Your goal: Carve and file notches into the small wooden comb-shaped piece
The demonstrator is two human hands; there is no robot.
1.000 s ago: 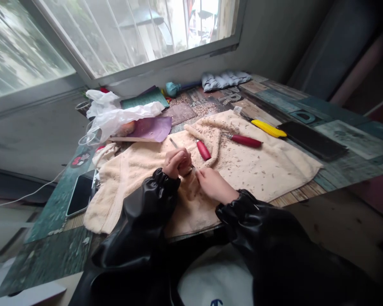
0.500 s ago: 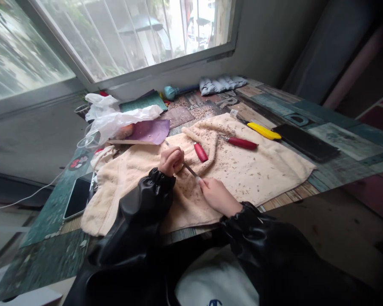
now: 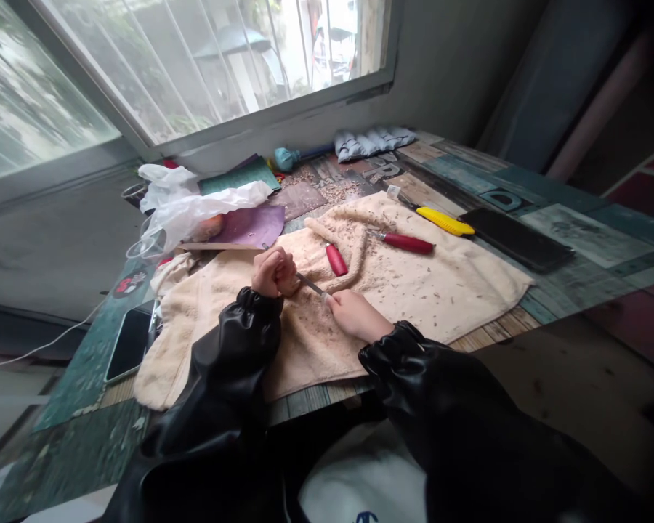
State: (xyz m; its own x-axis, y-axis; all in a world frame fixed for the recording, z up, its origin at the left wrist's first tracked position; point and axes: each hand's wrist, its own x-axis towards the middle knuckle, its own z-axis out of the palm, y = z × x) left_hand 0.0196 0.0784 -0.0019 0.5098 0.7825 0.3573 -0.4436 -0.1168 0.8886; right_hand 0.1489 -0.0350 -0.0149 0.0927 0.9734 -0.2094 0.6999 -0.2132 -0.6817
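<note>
My left hand (image 3: 274,272) is closed in a fist above the beige towel (image 3: 403,290); a small tan piece seems to show under its fingers, too hidden to name. My right hand (image 3: 357,314) is wrapped round the pale end of a slim grey metal file (image 3: 310,284). From there the file slants up to the left, its far end reaching my left hand. On the towel just beyond my hands lies a short red handle (image 3: 336,259). Farther right is a red-handled carving tool (image 3: 406,242). Shavings and crumbs are scattered over the towel.
A yellow-handled knife (image 3: 445,221) and a black phone (image 3: 515,238) lie at the right. Another phone (image 3: 131,340) is at the left. White plastic bags (image 3: 196,207) and a purple sheet (image 3: 253,226) sit behind. A grey-blue segmented pouch (image 3: 373,143) rests at the back.
The file's tip stuck out beyond my left fist before; now it ends at the fist. My hands appear slightly farther left, and the whole view has shifted a little.
</note>
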